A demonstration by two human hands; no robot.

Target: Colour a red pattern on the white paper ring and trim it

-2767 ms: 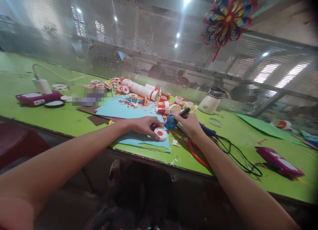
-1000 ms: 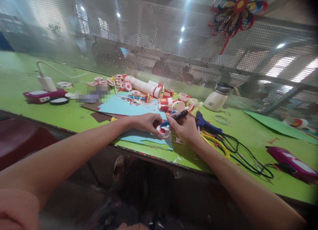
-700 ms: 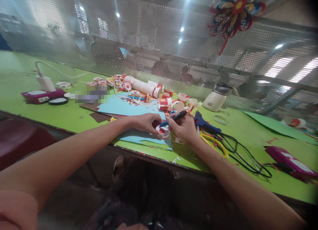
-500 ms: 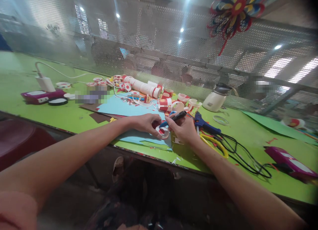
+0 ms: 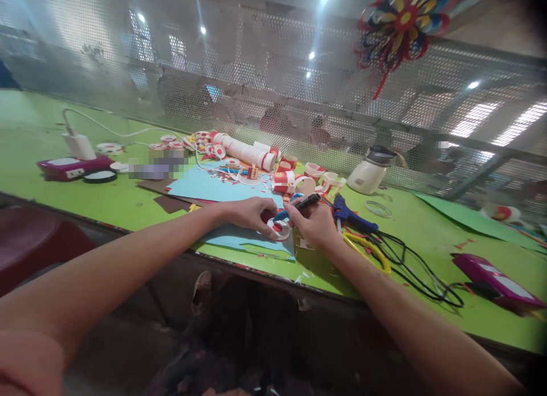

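My right hand (image 5: 318,222) is closed around a marker (image 5: 307,202) with a black rear end and a blue front. The marker slants down to the left, its tip at a small round white paper piece (image 5: 281,229) with a red centre. My left hand (image 5: 256,215) curls round the left side of that piece, thumb in front and fingers behind. Beneath both lies a light-blue sheet (image 5: 231,238). Whether the tip touches the paper is too small to tell.
Cut red-and-white paper cups (image 5: 282,181) and a long white roll (image 5: 243,151) lie behind my hands. To the right are a blue glue gun (image 5: 352,215), yellow-handled scissors (image 5: 367,252), black cords and a white jug (image 5: 371,171). A purple power strip (image 5: 70,167) stands left.
The view has shifted slightly. My hands, the marker and the round piece stay almost where they were, with the marker's tip still over the piece.
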